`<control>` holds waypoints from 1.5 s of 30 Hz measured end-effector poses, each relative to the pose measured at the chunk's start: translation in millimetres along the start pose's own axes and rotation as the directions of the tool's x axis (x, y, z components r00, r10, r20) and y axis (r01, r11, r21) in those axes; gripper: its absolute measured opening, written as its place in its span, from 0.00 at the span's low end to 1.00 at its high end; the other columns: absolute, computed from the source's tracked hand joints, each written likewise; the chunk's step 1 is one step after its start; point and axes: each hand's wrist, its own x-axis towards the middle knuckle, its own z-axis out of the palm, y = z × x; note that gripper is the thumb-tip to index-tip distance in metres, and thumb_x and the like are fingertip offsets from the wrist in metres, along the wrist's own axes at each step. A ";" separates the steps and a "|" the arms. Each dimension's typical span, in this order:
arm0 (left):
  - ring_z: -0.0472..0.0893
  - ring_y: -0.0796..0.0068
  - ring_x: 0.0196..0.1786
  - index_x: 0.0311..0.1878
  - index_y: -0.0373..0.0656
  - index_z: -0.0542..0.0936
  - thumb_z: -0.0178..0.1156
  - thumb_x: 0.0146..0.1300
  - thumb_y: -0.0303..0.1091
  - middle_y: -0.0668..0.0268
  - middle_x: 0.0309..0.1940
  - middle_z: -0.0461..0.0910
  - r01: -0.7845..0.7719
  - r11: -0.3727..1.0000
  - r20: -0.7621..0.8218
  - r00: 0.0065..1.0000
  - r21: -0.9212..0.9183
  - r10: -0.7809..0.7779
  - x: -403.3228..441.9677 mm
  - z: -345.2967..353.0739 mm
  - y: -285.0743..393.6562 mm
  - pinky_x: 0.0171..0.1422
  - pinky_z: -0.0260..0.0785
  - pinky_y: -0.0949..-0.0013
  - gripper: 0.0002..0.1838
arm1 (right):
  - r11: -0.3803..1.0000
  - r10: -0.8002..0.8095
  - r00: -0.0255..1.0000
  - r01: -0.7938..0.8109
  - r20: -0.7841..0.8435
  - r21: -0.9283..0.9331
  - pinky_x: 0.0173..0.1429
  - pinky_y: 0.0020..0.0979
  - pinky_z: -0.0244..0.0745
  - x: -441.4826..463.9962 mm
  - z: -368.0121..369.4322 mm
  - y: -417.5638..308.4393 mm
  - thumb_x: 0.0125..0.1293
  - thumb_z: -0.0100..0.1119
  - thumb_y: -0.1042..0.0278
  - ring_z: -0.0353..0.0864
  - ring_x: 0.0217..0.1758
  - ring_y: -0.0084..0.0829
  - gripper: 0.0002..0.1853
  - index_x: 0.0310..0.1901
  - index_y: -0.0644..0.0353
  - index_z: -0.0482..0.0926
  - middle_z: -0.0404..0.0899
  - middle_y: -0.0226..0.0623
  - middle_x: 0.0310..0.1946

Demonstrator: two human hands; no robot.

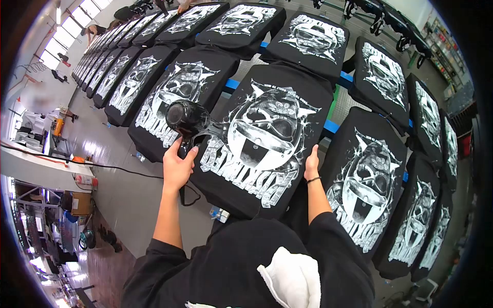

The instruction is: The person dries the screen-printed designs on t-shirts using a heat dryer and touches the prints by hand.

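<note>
My left hand is closed round the handle of a black hair dryer. The dryer's nozzle points right, over the left part of the white print on a black T-shirt. That shirt lies stretched flat over a board in front of me. At the board's right edge is my right hand, its fingers stretched out along the side and holding nothing I can see. Whether it touches the cloth I cannot tell. A dark band circles the right wrist.
Long rows of boards carry more printed black shirts, such as one at right and one at left. A cable runs left from the dryer. A co-worker bends over the far boards. Another person's hand shows at the top.
</note>
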 end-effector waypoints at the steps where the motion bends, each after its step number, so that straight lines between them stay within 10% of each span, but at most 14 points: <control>1: 0.69 0.86 0.16 0.64 0.28 0.64 0.64 0.59 0.32 0.70 0.18 0.73 0.020 1.000 0.014 1.000 -0.013 -0.020 4.8 1.4 -1.2 0.19 0.63 0.79 0.33 | 1.000 -0.012 1.000 0.012 0.014 0.016 0.61 0.29 0.64 -0.2 0.4 0.3 0.68 0.39 0.32 0.73 0.54 0.28 0.40 0.57 0.68 0.71 0.76 0.33 0.53; 21: 0.70 0.85 0.18 0.61 0.26 0.66 0.64 0.59 0.33 0.70 0.22 0.74 0.087 0.991 -0.011 0.996 -0.104 -0.089 -35.8 -49.7 -33.5 0.19 0.64 0.79 0.31 | 0.984 -0.169 0.982 0.163 0.083 0.078 0.64 0.29 0.61 28.6 -4.0 -0.6 0.75 0.37 0.49 0.71 0.59 0.31 0.29 0.59 0.71 0.70 0.73 0.38 0.58; 30: 0.69 0.87 0.18 0.60 0.30 0.69 0.65 0.58 0.31 0.73 0.19 0.71 0.173 0.984 0.060 0.983 -0.045 -0.171 -77.3 -58.5 -22.1 0.19 0.62 0.80 0.29 | 0.837 -0.433 0.894 0.351 -0.115 -0.420 0.66 0.34 0.59 27.0 14.2 -12.0 0.74 0.36 0.52 0.67 0.65 0.45 0.28 0.61 0.71 0.67 0.70 0.51 0.60; 45: 0.71 0.87 0.21 0.58 0.27 0.70 0.65 0.56 0.30 0.71 0.23 0.74 0.125 0.992 0.123 0.984 0.036 -0.128 -94.0 -34.6 -6.7 0.22 0.63 0.80 0.27 | 0.732 -0.569 0.809 0.418 -0.146 -0.538 0.59 0.41 0.64 23.8 19.5 -11.4 0.74 0.35 0.54 0.72 0.56 0.54 0.26 0.53 0.72 0.72 0.75 0.59 0.50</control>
